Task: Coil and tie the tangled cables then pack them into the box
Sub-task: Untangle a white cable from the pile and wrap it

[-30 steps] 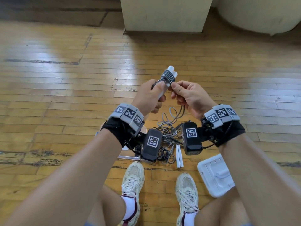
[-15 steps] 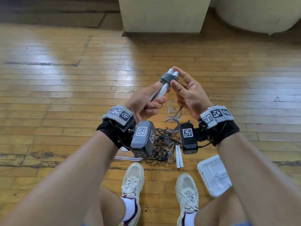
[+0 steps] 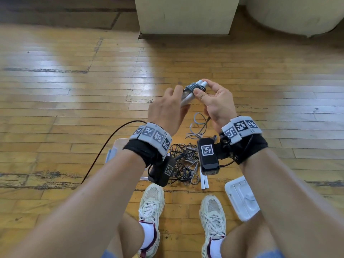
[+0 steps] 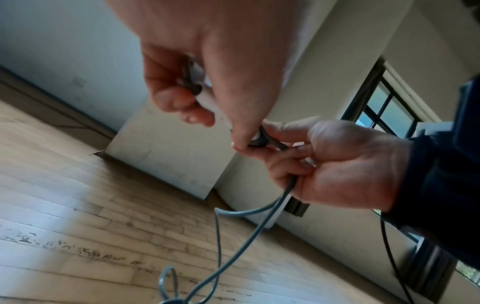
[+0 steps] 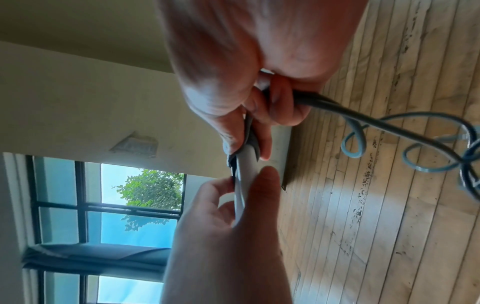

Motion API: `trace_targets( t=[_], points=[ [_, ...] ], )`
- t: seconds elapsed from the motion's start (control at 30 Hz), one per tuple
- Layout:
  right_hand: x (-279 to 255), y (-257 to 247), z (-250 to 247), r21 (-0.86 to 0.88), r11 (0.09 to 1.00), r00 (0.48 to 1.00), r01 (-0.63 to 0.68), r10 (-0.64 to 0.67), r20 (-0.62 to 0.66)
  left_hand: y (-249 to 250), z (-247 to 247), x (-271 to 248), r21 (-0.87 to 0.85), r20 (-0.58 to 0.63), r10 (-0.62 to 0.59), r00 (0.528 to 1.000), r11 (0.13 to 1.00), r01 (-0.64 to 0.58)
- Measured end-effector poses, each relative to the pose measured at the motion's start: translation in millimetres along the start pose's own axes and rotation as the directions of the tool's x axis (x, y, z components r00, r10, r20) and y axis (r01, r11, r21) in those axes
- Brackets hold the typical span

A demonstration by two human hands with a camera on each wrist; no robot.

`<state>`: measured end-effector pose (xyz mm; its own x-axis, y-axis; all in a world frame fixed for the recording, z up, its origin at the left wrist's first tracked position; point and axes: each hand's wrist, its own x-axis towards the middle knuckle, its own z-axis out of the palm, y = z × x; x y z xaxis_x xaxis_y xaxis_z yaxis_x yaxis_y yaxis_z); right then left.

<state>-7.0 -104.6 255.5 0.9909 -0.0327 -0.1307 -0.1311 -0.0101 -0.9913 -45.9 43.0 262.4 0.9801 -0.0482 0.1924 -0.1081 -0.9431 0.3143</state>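
Worn wooden floor [image 3: 55, 101] carried it all: a tangled cable heap [image 3: 183, 162] sat between the feet, two white sticks [image 3: 204, 181] lay just right of it, and a white box lid [image 3: 242, 198] rested beside the right shoe [image 3: 212, 213].

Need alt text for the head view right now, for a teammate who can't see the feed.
Both hands hold a pair of white sticks raised over a wooden floor: the left hand grips them while the right hand pinches the grey cable wound round their top. Tangled cables lie by the person's shoes.
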Motion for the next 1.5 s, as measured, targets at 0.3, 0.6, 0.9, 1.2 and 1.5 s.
trace_targets(
  t=[0.3, 0.6, 0.9, 1.2, 1.5],
  points=[
    [-3.1, -2.4, 5.3, -0.156, 0.969, 0.966, -0.194, 0.216, 0.143, -1.2, 6.0, 0.0, 0.043, 0.031, -0.089, 0.995, 0.995, 0.088],
    [-3.8, -3.2, -2.0, 0.070, 0.988, 0.946, -0.135, 0.107, 0.306, -5.2, 13.2, 8.5, -0.484, 0.071, -0.177, 0.982, 0.854, 0.189],
    [-0.2, 1.1, -5.2, -0.005, 1.000, 0.989, -0.014, 0.015, 0.149, 7.9, -0.7, 5.6, -0.870, 0.321, -0.194, 0.927, 0.325, 0.370],
    [-2.2, 1.3, -8.9, 0.016, 1.000, 0.993, 0.001, -0.003, 0.118, 4.6, -9.6, 9.1, -0.765, 0.337, -0.102, 0.936, 0.550, 0.335],
    [1.5, 16.0, 5.5, -0.250, 0.967, 0.996, 0.051, -0.067, -0.057, 12.6, 5.0, -2.7, -0.145, 0.050, -0.029, 0.998, 0.989, 0.037]
  ],
)
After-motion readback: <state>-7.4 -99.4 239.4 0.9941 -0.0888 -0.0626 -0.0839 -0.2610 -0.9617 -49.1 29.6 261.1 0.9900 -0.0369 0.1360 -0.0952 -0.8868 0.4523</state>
